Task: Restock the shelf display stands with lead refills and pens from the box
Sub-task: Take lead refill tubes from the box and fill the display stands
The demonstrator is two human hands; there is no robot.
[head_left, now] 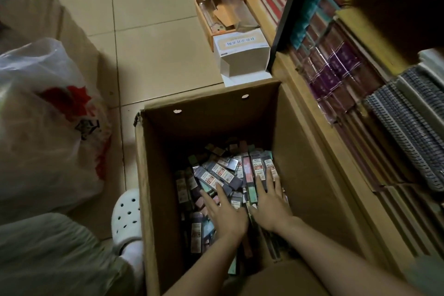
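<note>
While both hands lie flat, grip loose, refill packs read "100".

Both bare forearms reaching forward and down, converging side by side. Left hand lying palm down, fingers straight and slightly spread, pointing up-left. Right hand lying palm down just beside it, fingers extended and fanned, pointing away from body. Thumbs nearly meeting between two hands. Neither hand curling or pinching. Left leg bending at lower left, foot in white perforated clog.
</note>
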